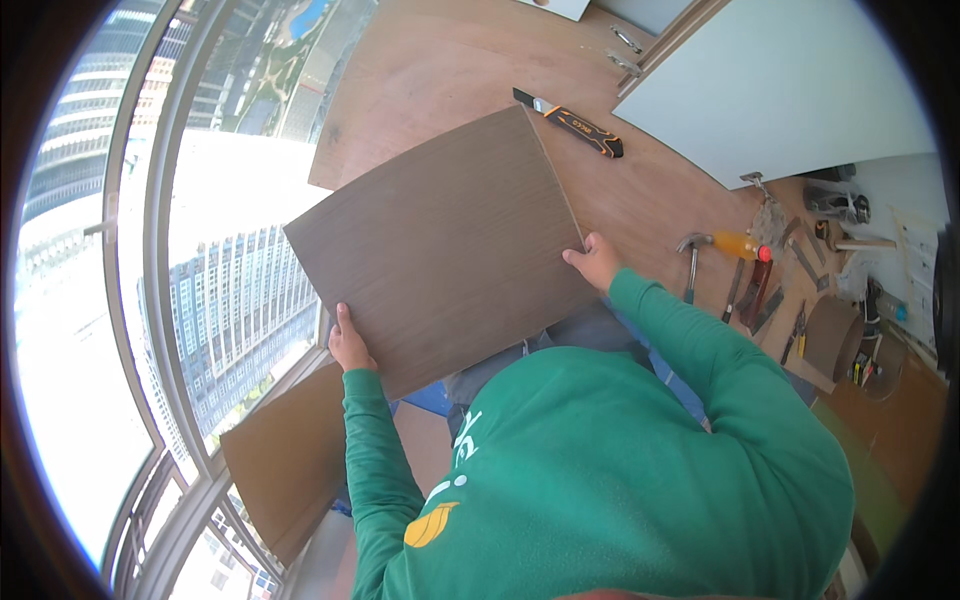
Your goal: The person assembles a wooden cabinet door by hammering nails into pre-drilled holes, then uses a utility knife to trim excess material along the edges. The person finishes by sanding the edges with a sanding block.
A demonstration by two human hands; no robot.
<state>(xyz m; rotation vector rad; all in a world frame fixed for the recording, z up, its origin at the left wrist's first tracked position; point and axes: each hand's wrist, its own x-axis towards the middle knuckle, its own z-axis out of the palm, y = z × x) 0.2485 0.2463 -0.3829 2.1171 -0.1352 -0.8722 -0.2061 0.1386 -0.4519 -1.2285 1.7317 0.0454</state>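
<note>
A flat brown wood-grain panel [445, 250] is held in front of me, its far corner over the plywood worktop. My left hand [350, 340] grips its left edge, with the thumb on the upper face and the fingers hidden beneath. On the right edge my right hand [594, 262] pinches the panel in the same way, thumb on top. Just past the panel's far right corner lies a utility knife [582, 130] with a black and orange handle.
Tall windows [160, 250] run along my left, with another brown board [285, 460] leaning below them. A pinkish plywood worktop [660, 190] carries a white panel [780, 90] at the far right. Right of me lie a claw hammer [692, 262], an orange drink bottle [738, 246] and pliers [801, 330].
</note>
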